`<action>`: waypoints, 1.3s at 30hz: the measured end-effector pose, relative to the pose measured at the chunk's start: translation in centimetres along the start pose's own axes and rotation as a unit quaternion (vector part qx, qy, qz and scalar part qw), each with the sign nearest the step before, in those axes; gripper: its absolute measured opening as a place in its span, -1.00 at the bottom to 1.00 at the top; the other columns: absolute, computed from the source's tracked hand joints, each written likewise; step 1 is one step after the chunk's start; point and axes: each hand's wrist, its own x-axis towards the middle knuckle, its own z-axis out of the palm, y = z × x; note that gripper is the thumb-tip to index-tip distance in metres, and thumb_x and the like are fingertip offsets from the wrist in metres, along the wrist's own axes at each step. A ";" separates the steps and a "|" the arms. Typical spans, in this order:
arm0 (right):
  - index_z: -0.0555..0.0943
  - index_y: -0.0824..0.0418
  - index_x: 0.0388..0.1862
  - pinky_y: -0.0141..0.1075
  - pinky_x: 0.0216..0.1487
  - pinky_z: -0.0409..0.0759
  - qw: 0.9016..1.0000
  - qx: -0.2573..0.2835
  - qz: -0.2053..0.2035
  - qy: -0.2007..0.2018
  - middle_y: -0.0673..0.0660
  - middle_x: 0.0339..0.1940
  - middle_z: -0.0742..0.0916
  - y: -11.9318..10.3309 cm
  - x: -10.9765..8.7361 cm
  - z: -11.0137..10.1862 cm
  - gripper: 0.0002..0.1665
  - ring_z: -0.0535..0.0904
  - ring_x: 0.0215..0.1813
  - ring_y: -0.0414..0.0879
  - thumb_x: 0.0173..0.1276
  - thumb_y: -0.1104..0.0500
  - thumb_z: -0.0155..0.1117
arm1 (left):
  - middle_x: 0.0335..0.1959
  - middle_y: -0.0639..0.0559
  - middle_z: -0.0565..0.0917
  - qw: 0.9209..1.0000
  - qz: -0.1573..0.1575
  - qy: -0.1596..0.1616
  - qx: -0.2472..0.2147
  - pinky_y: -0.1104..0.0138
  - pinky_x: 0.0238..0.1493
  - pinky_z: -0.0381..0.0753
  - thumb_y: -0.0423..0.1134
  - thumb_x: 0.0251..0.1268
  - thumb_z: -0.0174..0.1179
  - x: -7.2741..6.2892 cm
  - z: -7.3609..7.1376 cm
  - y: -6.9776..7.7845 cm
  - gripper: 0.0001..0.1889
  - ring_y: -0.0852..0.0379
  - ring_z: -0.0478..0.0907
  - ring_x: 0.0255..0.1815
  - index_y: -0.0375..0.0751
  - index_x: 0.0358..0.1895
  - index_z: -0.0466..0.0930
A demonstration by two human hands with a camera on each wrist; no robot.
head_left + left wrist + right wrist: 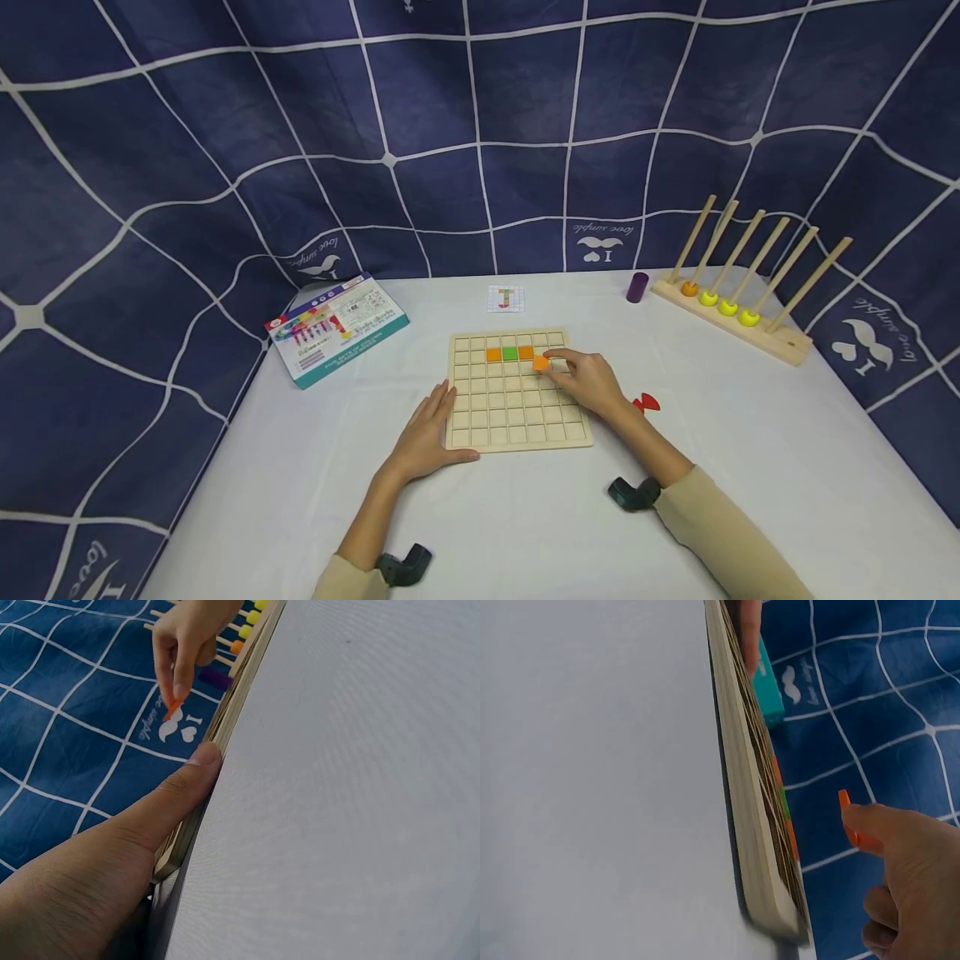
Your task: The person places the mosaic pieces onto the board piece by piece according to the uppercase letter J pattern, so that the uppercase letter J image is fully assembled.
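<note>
A square wooden grid board [517,408] lies on the white table in the head view. Its upper row carries an orange tile [493,355], a green tile [510,353] and another orange tile [526,352] side by side. My right hand [588,381] pinches a further orange square tile [541,363] between thumb and fingertips, over the board's upper right part. In the right wrist view this held tile [846,814] stands clear of the board. My left hand [424,437] rests at the board's lower left corner, fingers along the left side and thumb [184,784] against the front edge.
Behind the board lies a small pattern card [506,299]. A product box [337,329] is at back left. To the right are a purple cylinder [637,287], a peg rack [731,321] with orange and yellow beads, and red pieces [649,402] beside the right wrist.
</note>
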 end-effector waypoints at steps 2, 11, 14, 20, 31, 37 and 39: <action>0.66 0.13 -0.06 -0.42 -0.75 0.02 1.000 0.004 -0.005 -0.005 -0.15 -0.85 0.21 -0.3 0.5 0.8 -0.61 0.01 -0.75 -0.30 0.18 -0.02 0.33 | 0.48 -0.09 -0.09 1.000 0.000 0.000 0.001 0.18 0.40 -0.17 0.42 -0.26 0.27 0.0 0.0 0.0 0.24 0.04 -0.21 0.47 -0.28 0.44 -0.05; 0.65 0.15 -0.01 -0.36 -0.75 0.24 0.999 0.038 0.008 -0.035 -0.03 -0.86 0.40 -1.2 2.4 3.4 -0.56 0.10 -0.79 -0.25 0.18 -0.05 0.34 | 0.47 -0.10 -0.08 1.000 0.007 0.002 0.004 0.18 0.40 -0.16 0.42 -0.25 0.27 -0.1 0.1 -0.2 0.23 0.04 -0.21 0.47 -0.29 0.44 -0.04; 0.66 0.16 -0.03 -0.26 -0.48 0.54 0.999 0.024 0.004 -0.043 0.09 -0.50 0.71 -1.2 2.6 3.9 -0.57 0.51 -0.58 -0.16 0.18 -0.04 0.33 | 0.47 -0.10 -0.07 1.000 0.007 0.003 0.004 0.17 0.40 -0.15 0.43 -0.26 0.26 0.0 0.1 -0.1 0.23 0.04 -0.20 0.47 -0.29 0.44 -0.04; 0.68 0.15 -0.08 -0.33 -0.66 0.36 0.998 -0.005 -0.004 -0.058 0.02 -0.71 0.60 -1.0 2.7 4.3 -0.62 0.30 -0.71 -0.21 0.18 -0.01 0.34 | 0.48 -0.10 -0.09 1.000 0.002 0.002 0.000 0.15 0.40 -0.15 0.43 -0.27 0.26 -0.1 0.1 0.0 0.24 0.03 -0.21 0.47 -0.28 0.44 -0.04; 0.69 0.11 -0.10 -0.39 -0.72 0.14 0.998 0.001 -0.004 -0.066 -0.10 -0.84 0.34 -1.1 2.8 4.4 -0.64 0.08 -0.75 -0.26 0.17 -0.02 0.35 | 0.48 -0.09 -0.08 1.000 0.001 0.004 0.001 0.16 0.40 -0.15 0.43 -0.26 0.26 -0.1 0.0 0.0 0.23 0.03 -0.20 0.47 -0.28 0.44 -0.04; 0.68 0.11 -0.08 -0.33 -0.63 0.35 0.997 0.007 -0.005 -0.070 0.01 -0.67 0.60 -0.9 2.7 4.3 -0.61 0.21 -0.74 -0.19 0.17 -0.05 0.34 | 0.47 -0.10 -0.07 1.000 0.003 0.007 -0.003 0.14 0.40 -0.13 0.43 -0.26 0.26 -0.1 0.1 0.1 0.23 0.02 -0.19 0.47 -0.28 0.44 -0.03; 0.68 0.11 -0.07 -0.28 -0.45 0.52 0.998 0.014 -0.007 -0.066 0.06 -0.43 0.72 -0.9 2.6 4.1 -0.60 0.46 -0.61 -0.17 0.17 -0.06 0.35 | 0.47 -0.11 -0.07 1.000 0.006 0.006 -0.003 0.14 0.40 -0.13 0.43 -0.26 0.25 -0.1 0.1 0.1 0.23 0.02 -0.19 0.47 -0.29 0.44 -0.03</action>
